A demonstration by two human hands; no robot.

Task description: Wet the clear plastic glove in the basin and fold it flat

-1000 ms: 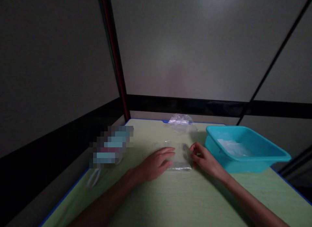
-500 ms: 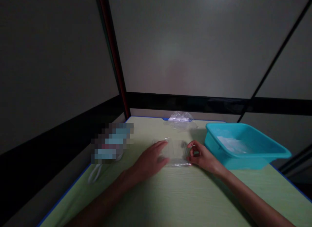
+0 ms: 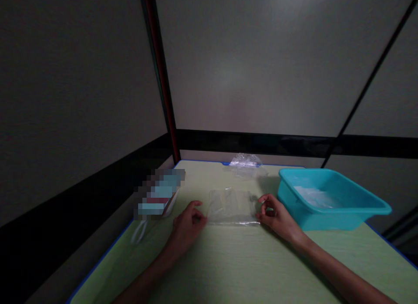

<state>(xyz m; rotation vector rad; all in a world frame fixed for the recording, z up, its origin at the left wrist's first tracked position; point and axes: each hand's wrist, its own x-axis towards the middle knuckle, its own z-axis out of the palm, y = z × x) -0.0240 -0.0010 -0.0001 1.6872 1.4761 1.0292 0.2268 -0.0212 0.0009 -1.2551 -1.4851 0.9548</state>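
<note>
A clear plastic bag (image 3: 231,206) lies flat on the table in front of me, its folds and shiny near edge catching the light. My left hand (image 3: 189,220) is at its near left corner, thumb and a curled finger closed there in a pinch. At the near right corner, my right hand (image 3: 276,217) pinches the bag's edge between thumb and fingers, with the other fingers curled above. The exact contact at the fingertips is hard to make out.
Right of my right hand stands a turquoise plastic basin (image 3: 333,217) with clear plastic bags (image 3: 315,197) inside. More crumpled clear plastic (image 3: 246,161) lies at the table's back edge. A blurred-out object with a white strap (image 3: 139,232) sits on the left. Walls enclose the pale table (image 3: 228,265).
My left hand has moved from over the bag's left part to its near left corner, and its fingers have closed. My right hand stays at the right corner. The view has shifted slightly.
</note>
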